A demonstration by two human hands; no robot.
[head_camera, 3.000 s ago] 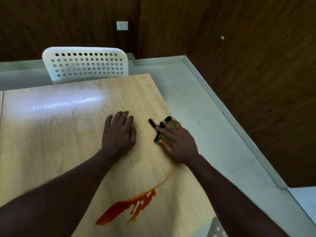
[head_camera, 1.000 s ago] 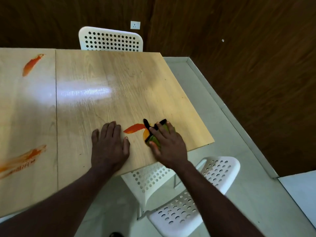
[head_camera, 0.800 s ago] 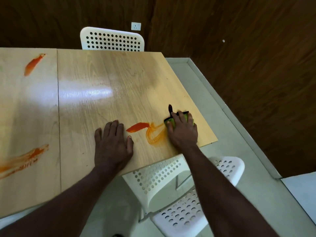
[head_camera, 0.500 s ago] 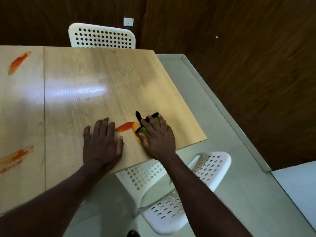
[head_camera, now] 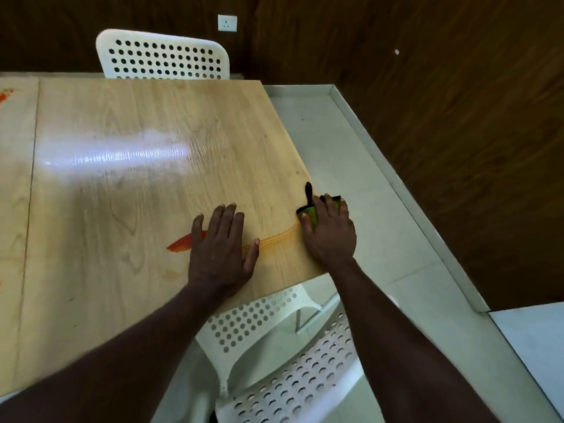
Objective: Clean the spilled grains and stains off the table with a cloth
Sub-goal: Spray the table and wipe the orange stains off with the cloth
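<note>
Grey floor (head_camera: 381, 209) shows under a white perforated chair (head_camera: 290, 377) tucked at the wooden counter's (head_camera: 122, 193) near edge, with both forearms crossing it. The left hand (head_camera: 219, 248) lies flat, fingers straight, hiding the right end of a red stain (head_camera: 181, 244). The right hand (head_camera: 331, 236) presses flat on a green, black-trimmed cloth (head_camera: 309, 212) at the counter's right edge and covers most of it. Half a second ago the cloth sat beside the stain; now a pale orange streak (head_camera: 274, 239) runs between them. Another red mark (head_camera: 4, 96) is cut off far left. Beyond stand a second chair (head_camera: 161, 56) and a wall socket (head_camera: 227, 23).
</note>
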